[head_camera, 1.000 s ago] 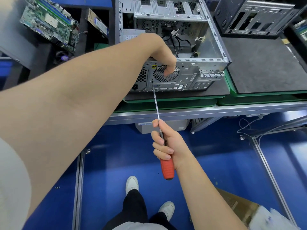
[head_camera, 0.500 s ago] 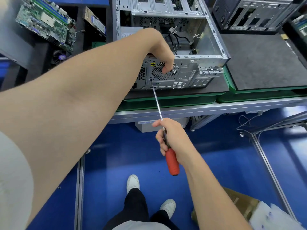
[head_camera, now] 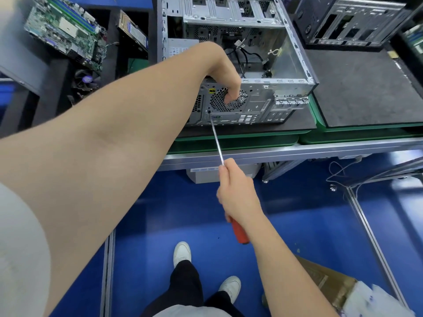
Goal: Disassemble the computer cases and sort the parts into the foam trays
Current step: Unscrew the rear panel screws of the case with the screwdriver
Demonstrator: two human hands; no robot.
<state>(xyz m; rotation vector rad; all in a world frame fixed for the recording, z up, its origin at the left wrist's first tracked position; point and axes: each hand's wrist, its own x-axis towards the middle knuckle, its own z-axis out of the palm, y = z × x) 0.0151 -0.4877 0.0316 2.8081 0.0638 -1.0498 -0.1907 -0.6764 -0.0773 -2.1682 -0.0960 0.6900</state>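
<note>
Screwdriver [head_camera: 217, 143] shaft runs from the right hand [head_camera: 238, 197] up to a screw at the lower left of the fan grille [head_camera: 229, 100] on the computer case [head_camera: 263, 97], which lies open-side-up on a black foam mat on the bench. Right fingers are wrapped closed around the red handle, low and back, apparently so the long shaft meets the screw squarely. The left hand [head_camera: 226, 74] curls over the case's rear edge, fingertips pressed on the grille, probably to stop the chassis sliding under the push. A removed motherboard [head_camera: 66, 30] already sits in the foam tray [head_camera: 109, 65] at left.
</note>
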